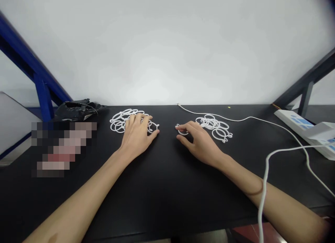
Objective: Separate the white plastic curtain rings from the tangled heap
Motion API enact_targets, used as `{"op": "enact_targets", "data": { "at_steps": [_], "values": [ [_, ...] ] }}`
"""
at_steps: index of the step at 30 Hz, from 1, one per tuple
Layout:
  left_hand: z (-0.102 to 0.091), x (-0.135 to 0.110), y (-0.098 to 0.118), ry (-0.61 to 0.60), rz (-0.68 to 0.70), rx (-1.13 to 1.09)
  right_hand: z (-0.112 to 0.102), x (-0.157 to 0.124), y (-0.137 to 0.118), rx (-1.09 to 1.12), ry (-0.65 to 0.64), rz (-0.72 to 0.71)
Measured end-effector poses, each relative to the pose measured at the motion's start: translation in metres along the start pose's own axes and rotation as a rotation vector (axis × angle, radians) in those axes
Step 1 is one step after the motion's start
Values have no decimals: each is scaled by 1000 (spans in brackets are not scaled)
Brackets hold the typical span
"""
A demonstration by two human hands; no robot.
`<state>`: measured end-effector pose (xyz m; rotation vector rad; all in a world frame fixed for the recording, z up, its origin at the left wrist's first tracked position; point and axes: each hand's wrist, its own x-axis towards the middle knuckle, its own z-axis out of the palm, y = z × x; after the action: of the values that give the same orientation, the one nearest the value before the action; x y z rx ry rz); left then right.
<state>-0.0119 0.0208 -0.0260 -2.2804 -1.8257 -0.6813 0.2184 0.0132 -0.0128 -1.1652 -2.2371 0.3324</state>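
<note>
My left hand (136,131) rests over a pile of white curtain rings (118,126) with small eyelets, its fingers spread and thumb stretched to the right. The hand hides part of the pile, and one ring (158,126) shows between its thumb and index finger. My right hand (200,140) has its thumb and index finger curved around a single white curtain ring (183,133), partly hidden by the fingers. Just behind and to the right of that hand lies a second, smaller group of white rings (209,123) on the black table.
A white cable (251,117) runs across the back right, and a thicker white cord (266,169) passes over my right forearm. At the right edge stands a white power strip (295,122). Black plastic (75,110) lies at the back left beside the blue frame (43,96).
</note>
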Motion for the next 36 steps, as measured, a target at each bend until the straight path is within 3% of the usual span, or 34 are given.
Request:
{"op": "enact_targets", "data": {
  "at_steps": [3, 7, 10, 13, 18, 25, 36],
  "values": [
    [-10, 3, -7, 29, -89, 32, 0, 0, 0, 9, 3, 0],
    [-37, 7, -41, 40, -310, 193, -1, -1, 0, 17, 7, -3],
    [-59, 4, -76, -101, -528, 290, -2, -2, 0, 12, -1, -10],
    [-69, -1, -107, -288, -630, 293, -2, -3, 0, 2, -11, -18],
    [-65, -7, -137, -372, -617, 254, -3, -4, 0, 15, 7, -23],
    [-61, -7, -150, -387, -581, 236, -2, -3, 3, 13, 16, -24],
    [-59, -3, -139, -370, -612, 232, -3, 1, 14, -176, 27, -9]
  ]
}}
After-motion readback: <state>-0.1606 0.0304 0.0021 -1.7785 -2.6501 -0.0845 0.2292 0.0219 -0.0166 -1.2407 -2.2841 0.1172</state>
